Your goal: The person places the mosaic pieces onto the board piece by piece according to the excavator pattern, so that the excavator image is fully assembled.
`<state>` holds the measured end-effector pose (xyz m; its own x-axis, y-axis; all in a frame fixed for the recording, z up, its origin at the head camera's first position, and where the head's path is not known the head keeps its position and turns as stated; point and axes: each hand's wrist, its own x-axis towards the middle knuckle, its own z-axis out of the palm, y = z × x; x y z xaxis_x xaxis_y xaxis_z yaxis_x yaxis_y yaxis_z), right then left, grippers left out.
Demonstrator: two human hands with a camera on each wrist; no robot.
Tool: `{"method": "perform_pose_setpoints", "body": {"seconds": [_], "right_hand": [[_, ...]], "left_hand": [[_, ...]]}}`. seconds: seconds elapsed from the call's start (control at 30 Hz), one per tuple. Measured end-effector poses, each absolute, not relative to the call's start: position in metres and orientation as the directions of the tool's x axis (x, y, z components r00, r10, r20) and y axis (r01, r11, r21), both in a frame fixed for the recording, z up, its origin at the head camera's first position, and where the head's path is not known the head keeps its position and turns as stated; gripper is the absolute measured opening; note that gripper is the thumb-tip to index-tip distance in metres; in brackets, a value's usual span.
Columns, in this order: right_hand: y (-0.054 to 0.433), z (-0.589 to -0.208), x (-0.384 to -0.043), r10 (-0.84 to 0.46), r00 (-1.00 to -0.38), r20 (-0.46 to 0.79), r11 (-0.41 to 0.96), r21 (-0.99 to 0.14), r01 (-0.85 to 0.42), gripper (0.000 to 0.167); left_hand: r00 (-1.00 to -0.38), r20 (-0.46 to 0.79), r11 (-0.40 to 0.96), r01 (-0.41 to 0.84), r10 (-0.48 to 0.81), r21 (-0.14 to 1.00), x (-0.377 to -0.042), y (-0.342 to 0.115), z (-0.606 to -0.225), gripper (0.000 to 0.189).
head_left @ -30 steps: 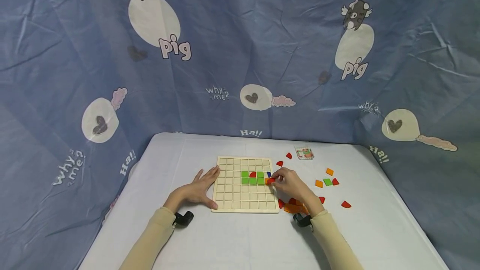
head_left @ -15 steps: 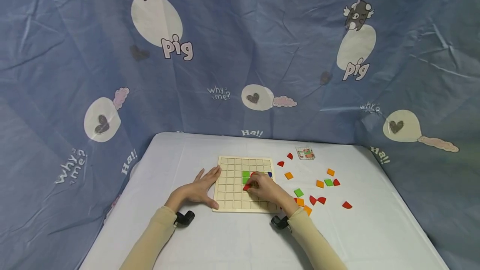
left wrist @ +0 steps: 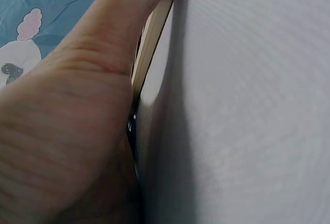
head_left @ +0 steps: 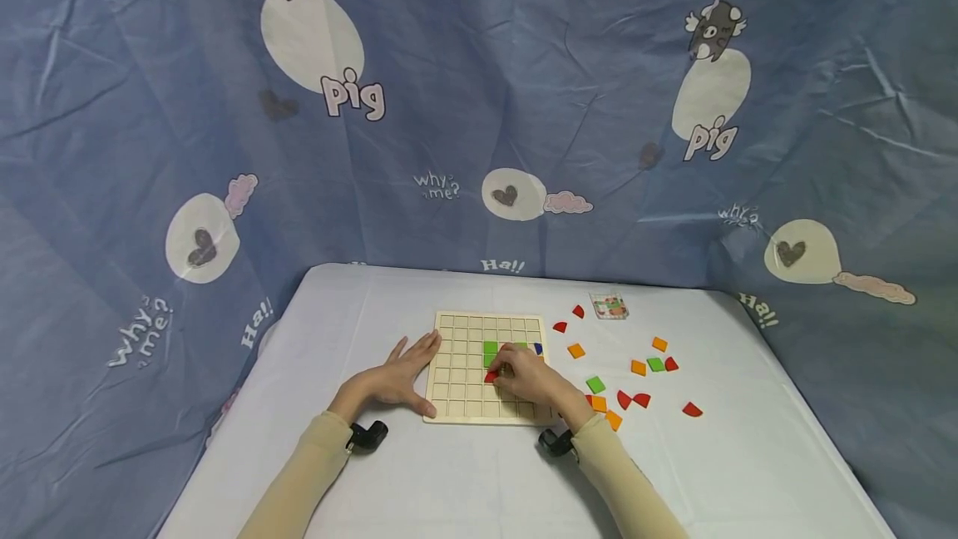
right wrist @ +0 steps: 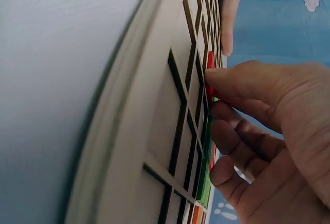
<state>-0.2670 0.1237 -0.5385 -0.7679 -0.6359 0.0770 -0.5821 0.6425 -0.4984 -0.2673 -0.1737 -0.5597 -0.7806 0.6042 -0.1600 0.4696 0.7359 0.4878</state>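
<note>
A pale wooden grid board [head_left: 458, 393] lies on the white table. My left hand [head_left: 392, 378] rests at its left edge with fingers spread, thumb near the front left corner. Over the middle of the board, my right hand [head_left: 527, 374] pinches a red quarter-circle tile [head_left: 490, 377] at a cell just in front of the green square tiles [head_left: 490, 348]. In the right wrist view the thumb presses the red tile [right wrist: 210, 61] against the grid. A blue tile [head_left: 538, 348] sits near the board's right edge. The right hand covers most of the other placed tiles.
Loose tiles lie right of the board: orange squares [head_left: 576, 351], green pieces [head_left: 595, 384] and red quarter-circles [head_left: 692, 410]. A printed card [head_left: 609, 306] is at the back right. Behind the table hangs a blue patterned cloth [head_left: 449, 131].
My right hand has moved left from the board's right edge to its middle with the red quarter-circle tile, then stayed nearly still over the last half second. The left hand keeps its place.
</note>
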Motion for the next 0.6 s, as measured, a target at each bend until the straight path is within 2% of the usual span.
{"method": "perform_pose_setpoints", "body": {"seconds": [0.13,0.33,0.5,0.6], "right_hand": [[0.13,-0.537,-0.27,-0.598,-0.796,0.093,0.644,-0.535,-0.546,0.017],[0.161,-0.527,-0.29,-0.424,-0.887,0.184,0.695,-0.561,-0.449,0.014],[0.179,-0.53,-0.304,-0.297,-0.946,0.13,0.75,-0.581,-0.316,0.008],[0.181,-0.538,-0.307,-0.284,-0.954,0.095,0.745,-0.605,-0.282,0.004]], "left_hand": [[-0.782,-0.152,0.731,0.468,0.604,0.496,-0.267,-0.173,-0.56,0.133],[-0.782,-0.149,0.73,0.469,0.605,0.497,-0.268,-0.171,-0.56,0.133],[-0.781,-0.152,0.732,0.472,0.605,0.491,-0.267,-0.172,-0.56,0.134],[-0.781,-0.151,0.732,0.473,0.606,0.49,-0.267,-0.173,-0.561,0.134]]}}
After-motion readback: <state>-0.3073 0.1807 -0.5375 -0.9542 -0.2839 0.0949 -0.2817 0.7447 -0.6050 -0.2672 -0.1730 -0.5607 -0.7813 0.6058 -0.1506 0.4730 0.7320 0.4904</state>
